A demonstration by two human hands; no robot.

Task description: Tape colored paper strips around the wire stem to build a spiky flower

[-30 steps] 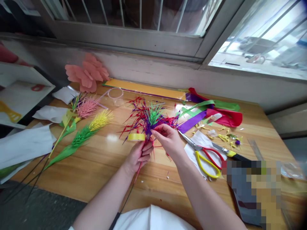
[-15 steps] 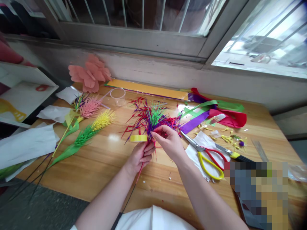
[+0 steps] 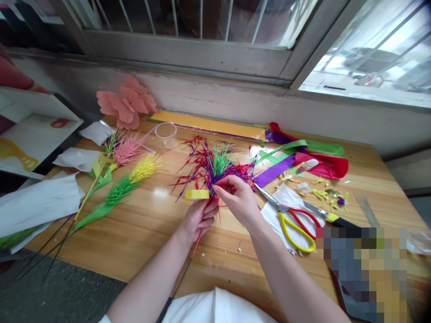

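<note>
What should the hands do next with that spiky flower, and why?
Maybe wind some from the yellow tape roll around the base of the spiky bunch: the left hand grips the stem below, the right hand pinches at that base, and the roll is right by the left hand.

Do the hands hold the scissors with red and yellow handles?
No, the scissors lie partly over a white sheet, while the left hand and right hand touch the spiky bunch.
</note>
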